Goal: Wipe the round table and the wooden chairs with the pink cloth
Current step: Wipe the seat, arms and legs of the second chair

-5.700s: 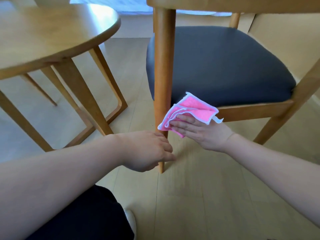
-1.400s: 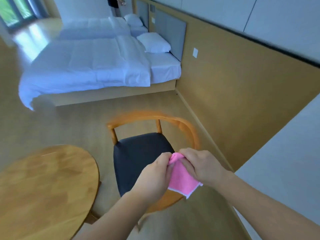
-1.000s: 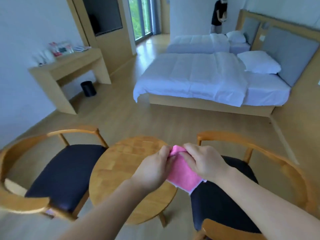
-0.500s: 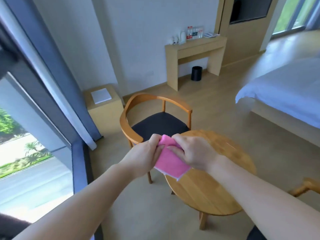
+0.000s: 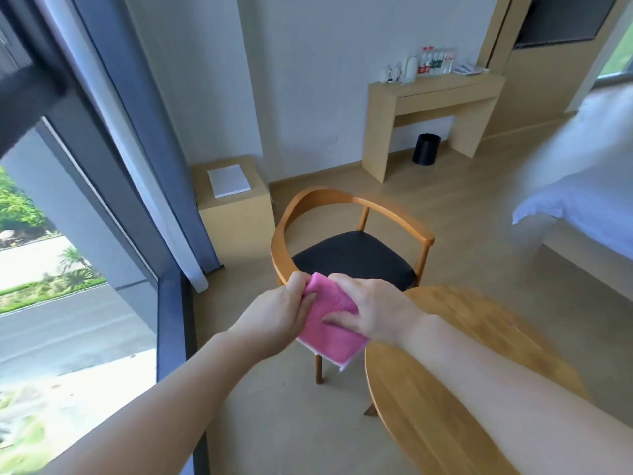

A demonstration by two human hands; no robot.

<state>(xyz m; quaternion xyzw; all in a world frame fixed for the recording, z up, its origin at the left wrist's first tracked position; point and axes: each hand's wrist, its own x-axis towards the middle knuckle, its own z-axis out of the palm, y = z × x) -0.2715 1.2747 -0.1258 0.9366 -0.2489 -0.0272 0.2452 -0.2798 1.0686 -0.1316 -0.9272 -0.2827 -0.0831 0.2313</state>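
Note:
I hold the folded pink cloth (image 5: 329,329) in the air in front of me with both hands. My left hand (image 5: 277,317) pinches its upper left edge. My right hand (image 5: 371,311) grips its upper right side, fingers across the front. Behind the hands stands a wooden chair (image 5: 352,234) with a curved back rail and a dark seat. The round wooden table (image 5: 445,389) lies at the lower right, partly under my right forearm.
A floor-to-ceiling window (image 5: 68,252) with a grey curtain fills the left side. A low wooden side cabinet (image 5: 233,197) with a white pad stands behind the chair. A wall desk (image 5: 431,108) with bottles, a black bin (image 5: 425,149) and a white bed (image 5: 589,186) are further right.
My view has swung left from the right-hand chair and beds to the window-side chair. Both hands kept hold of the pink cloth; the chair and table now look closer.

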